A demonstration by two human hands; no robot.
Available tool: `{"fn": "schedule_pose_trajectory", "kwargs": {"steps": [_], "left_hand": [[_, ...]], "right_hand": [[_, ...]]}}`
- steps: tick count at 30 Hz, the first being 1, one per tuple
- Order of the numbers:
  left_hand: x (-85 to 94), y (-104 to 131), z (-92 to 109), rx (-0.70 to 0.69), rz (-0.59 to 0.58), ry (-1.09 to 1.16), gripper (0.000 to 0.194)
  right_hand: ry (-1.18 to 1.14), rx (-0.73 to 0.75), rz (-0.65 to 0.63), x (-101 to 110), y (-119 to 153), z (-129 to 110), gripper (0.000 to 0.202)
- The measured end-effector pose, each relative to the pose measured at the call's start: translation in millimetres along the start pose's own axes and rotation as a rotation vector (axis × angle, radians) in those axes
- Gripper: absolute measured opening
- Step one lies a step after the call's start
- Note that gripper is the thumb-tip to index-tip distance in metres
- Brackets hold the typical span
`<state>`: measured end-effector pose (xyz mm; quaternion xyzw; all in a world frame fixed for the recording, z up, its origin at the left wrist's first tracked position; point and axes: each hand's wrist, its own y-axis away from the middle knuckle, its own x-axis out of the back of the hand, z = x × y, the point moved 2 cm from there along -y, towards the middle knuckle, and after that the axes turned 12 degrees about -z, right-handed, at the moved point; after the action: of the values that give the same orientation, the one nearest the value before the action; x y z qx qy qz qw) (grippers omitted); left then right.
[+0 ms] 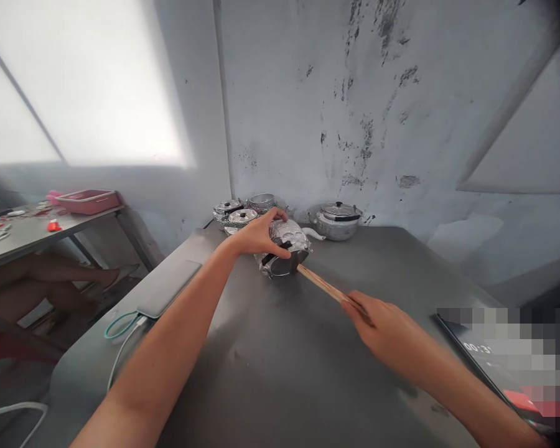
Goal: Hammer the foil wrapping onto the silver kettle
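Note:
My left hand curves over a shiny silver kettle, thumb by its black handle and fingers on the far side. The kettle's pale spout points right, and its surface looks crinkled, like foil or clear wrap. In my right hand is a wooden-handled tool, gripped near the end of its light stick. The tool's dark grey head lies against the near side of the kettle; I cannot make out its exact shape. My left palm and fingers partly cover the kettle.
Several small silver pots stand behind my left hand, and a lidded pot is by the wall. A power bank with cables lies left; a device showing digits lies right. A side table holds a pink basket; a person's legs show below.

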<state>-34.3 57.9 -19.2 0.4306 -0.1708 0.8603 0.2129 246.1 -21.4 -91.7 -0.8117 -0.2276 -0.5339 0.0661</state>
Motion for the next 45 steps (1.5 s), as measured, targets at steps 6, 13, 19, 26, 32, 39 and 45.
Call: {"fn": "schedule_pose_trajectory", "kwargs": {"steps": [6, 13, 19, 26, 32, 39, 45], "left_hand": [[1.0, 0, -9, -0.056, -0.073, -0.067, 0.097], [2.5, 0, -9, 0.012, -0.109, -0.083, 0.104], [-1.7, -1, 2, -0.071, -0.142, -0.064, 0.102], [-13.2, 0, 31, -0.151, -0.272, -0.148, 0.104], [-12.9, 5, 42, -0.020, -0.281, -0.138, 0.097], [-14.7, 2, 39, 0.035, -0.202, -0.165, 0.083], [-17.1, -5, 25, -0.025, -0.129, -0.210, 0.078]], "right_hand": [[-0.081, 0.008, -0.170, -6, 3, -1, 0.031], [-0.126, 0.027, -0.268, 1, 12, -4, 0.033], [-0.192, -0.021, -0.292, 4, 11, -10, 0.035], [-0.125, 0.022, -0.177, -11, -1, -14, 0.030], [-0.290, 0.094, -0.225, -14, 5, -20, 0.027], [-0.280, 0.210, -0.212, -20, 6, -28, 0.039], [-0.273, 0.204, -0.169, -26, 2, -30, 0.047]]}}
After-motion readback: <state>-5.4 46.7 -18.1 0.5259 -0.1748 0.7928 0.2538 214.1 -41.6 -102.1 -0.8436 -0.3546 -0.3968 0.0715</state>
